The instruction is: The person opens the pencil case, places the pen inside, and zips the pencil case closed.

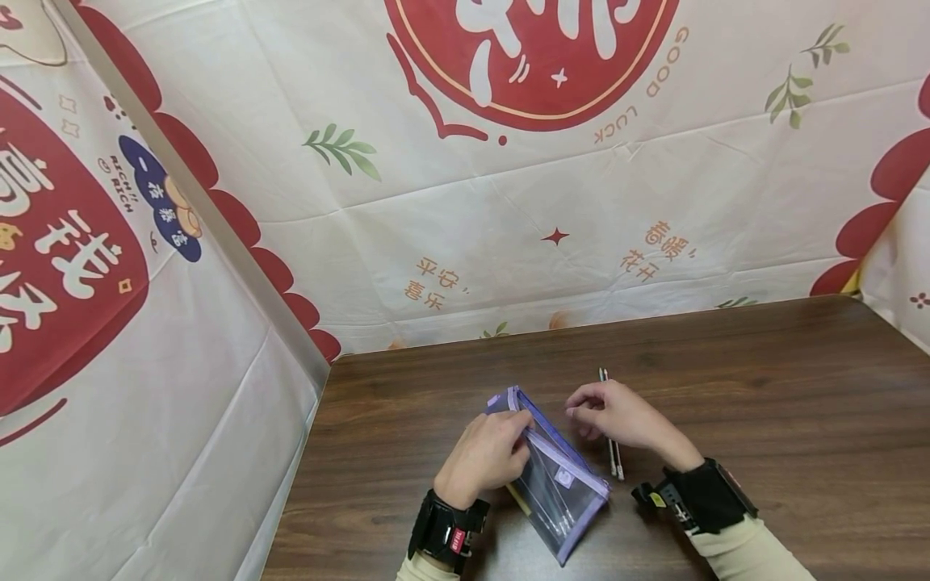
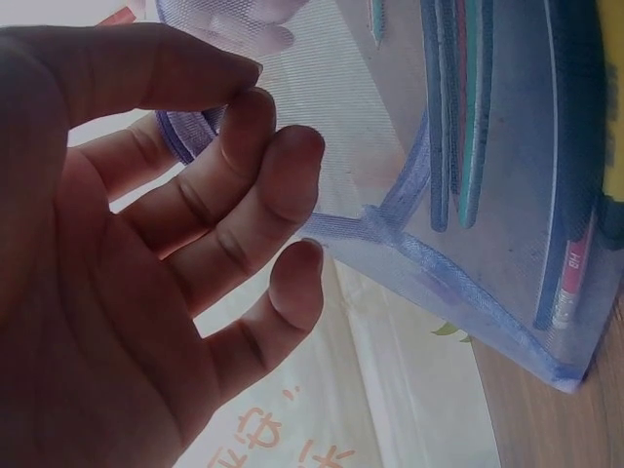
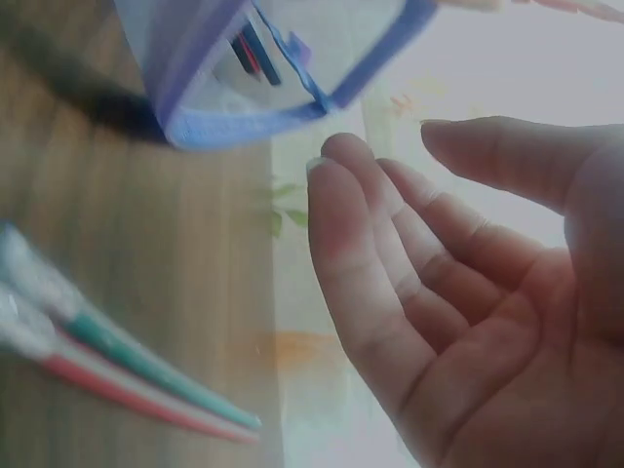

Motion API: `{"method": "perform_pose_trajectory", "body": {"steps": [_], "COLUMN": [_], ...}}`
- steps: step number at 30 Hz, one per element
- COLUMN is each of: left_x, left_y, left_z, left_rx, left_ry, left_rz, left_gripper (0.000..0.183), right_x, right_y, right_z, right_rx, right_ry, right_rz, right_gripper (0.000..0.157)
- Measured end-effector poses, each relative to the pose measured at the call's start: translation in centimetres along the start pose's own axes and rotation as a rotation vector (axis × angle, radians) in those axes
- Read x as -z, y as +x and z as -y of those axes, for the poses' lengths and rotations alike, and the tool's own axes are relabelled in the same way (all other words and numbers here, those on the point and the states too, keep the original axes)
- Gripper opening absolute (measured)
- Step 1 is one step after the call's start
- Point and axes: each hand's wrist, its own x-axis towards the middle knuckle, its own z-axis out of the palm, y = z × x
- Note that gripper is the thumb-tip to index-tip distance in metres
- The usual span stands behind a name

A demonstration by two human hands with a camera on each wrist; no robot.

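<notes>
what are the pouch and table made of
The pouch looks like sheer mesh or textured plastic, with fine ribbing. Its purple edging seems matte woven fabric, visibly ribbed. The table could be wood or laminate: brown grain, soft sheen.

The pouch [image 1: 550, 516] is greyish, finely meshed and trimmed in violet, with a yellow strip [image 2: 614, 107] showing inside. One pencil [image 3: 146, 359] is green, another pencil [image 3: 136, 393] red, both pale-streaked. The desk [image 1: 763, 387] is dark brown, wood-grained; the cloth [image 1: 508, 202] white with red scallops, green leaves and orange characters. Straps [image 1: 708, 492] are black, sleeves [image 1: 751, 553] cream.
</notes>
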Motion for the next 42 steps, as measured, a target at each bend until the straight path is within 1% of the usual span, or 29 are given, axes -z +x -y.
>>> {"method": "perform_pose_trajectory", "body": {"steps": [6,13,19,22,31,42], "left_x": [0.0,0.0,0.0,0.0,-0.1,-0.1], "left_y": [0.0,0.0,0.0,0.0,-0.1,-0.1], "left_z": [0.0,0.2,0.1,0.1,0.1,0.0], "left_rx": [0.002,-0.001,0.004,0.007,0.007,0.005], "left_ry": [0.001,0.0,0.0,-0.001,-0.008,-0.009], "left_rz": [0.0,-0.009,0.0,0.005,0.004,0.003], "left_gripper": [0.02,0.02,0.018,0.018,0.019,0.02], "right_x": [1.1,1.9,2.1,2.0,2.0,1.8], "right_y": [0.0,-0.2,-0.5,-0.5,-0.4,-0.5], "right_z": [-0.3,-0.8,-1.2,-1.6,-2.8,-3.4], "right_rx": [-0.051,-0.177,-0.275,-0.311,-0.36,-0.388], "right_ry": [-0.017,-0.031,-0.107,-0.123,-0.098,-0.126], "right_rz": [-0.06,-0.124,-0.142,-0.143,-0.152,-0.163], "right_gripper": [0.021,0.017,0.014,0.013,0.009,0.009]}}
